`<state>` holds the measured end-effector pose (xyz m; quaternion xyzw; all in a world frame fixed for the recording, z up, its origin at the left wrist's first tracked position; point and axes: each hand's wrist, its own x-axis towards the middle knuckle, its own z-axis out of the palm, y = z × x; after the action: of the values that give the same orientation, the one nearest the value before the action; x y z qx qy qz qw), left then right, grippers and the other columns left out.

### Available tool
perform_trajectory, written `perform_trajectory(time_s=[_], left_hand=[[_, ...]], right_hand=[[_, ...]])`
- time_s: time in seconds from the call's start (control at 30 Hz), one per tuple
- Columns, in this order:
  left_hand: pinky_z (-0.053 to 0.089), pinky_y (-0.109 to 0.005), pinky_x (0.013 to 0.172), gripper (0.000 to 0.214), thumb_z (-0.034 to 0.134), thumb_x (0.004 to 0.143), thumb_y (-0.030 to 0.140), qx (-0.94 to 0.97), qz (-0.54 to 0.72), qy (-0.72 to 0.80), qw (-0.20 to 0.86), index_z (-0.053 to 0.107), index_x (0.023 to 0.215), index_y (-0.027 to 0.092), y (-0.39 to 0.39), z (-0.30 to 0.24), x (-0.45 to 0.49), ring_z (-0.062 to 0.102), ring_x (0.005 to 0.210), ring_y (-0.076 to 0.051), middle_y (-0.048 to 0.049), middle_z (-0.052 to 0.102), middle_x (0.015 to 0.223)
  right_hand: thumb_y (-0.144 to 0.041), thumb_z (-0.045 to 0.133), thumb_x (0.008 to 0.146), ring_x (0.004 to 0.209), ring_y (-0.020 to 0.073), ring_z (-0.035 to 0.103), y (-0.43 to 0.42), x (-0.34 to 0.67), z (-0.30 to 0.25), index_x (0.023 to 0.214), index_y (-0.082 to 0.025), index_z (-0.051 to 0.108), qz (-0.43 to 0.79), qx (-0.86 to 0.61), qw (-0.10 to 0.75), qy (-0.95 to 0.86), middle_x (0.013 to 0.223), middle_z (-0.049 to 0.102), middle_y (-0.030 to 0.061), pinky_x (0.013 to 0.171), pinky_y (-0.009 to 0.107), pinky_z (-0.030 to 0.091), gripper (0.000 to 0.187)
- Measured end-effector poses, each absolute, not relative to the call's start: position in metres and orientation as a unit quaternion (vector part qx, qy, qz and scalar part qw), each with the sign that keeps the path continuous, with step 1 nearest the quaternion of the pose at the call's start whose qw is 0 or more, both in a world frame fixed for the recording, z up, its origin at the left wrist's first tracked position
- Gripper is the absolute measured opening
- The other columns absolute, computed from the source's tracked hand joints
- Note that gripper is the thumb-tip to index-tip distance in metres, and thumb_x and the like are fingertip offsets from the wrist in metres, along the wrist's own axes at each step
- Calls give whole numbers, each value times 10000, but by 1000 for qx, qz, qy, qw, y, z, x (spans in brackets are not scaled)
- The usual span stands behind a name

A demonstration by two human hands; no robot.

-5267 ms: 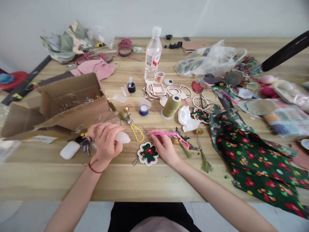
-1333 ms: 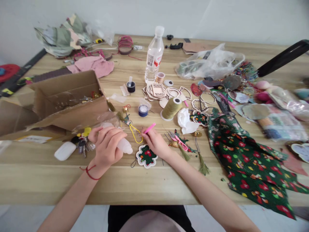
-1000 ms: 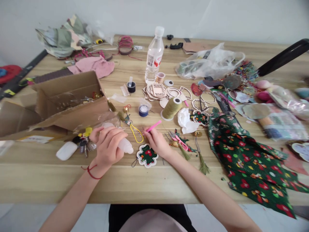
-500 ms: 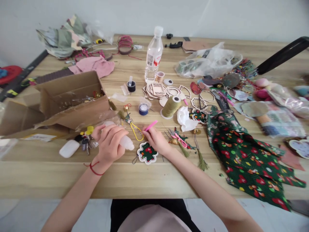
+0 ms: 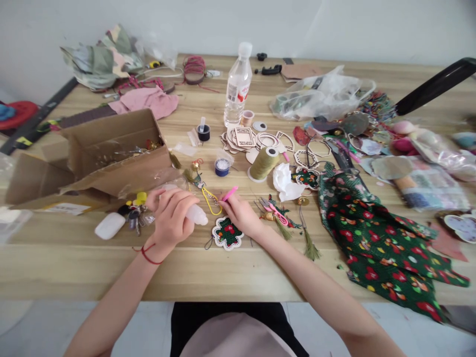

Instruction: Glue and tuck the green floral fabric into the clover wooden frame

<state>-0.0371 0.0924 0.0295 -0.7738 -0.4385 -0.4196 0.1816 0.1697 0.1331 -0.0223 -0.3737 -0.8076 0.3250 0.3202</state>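
Observation:
My left hand is closed around a translucent white squeeze bottle, its nozzle pointing right over the table. In my right hand a slim pink pen-like stick is pinched, its upper end showing; its lower end is hidden by the fingers. Just below and between the hands lies a flower-shaped ornament with a white dotted rim and green-and-red patterned fabric, a dark cord loop at its left. A yellow cord loop with a tassel charm lies between the hands, slightly beyond them.
An open cardboard box stands left, near a white case and keys. Ahead are a water bottle, wooden cutouts and an olive thread spool. Pink-handled scissors and green patterned fabric lie right.
The view has shifted slightly. Both hands keep their holds; the pink stick looks a little more upright. The flower ornament stays in place.

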Motion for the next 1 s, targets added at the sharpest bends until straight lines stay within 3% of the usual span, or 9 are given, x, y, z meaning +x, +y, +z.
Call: perform_trajectory(time_s=[1.0], left_hand=[[357, -430, 886, 203, 458, 818, 161, -766, -413, -453, 192, 598, 943, 240, 92, 31, -42, 620, 849, -233, -38, 710, 826]], right_hand=[[-252, 408, 1016, 974, 221, 638, 129, 172, -13, 1046, -205, 585, 333, -349, 385, -787, 1009, 665, 98, 868, 380, 526, 185]])
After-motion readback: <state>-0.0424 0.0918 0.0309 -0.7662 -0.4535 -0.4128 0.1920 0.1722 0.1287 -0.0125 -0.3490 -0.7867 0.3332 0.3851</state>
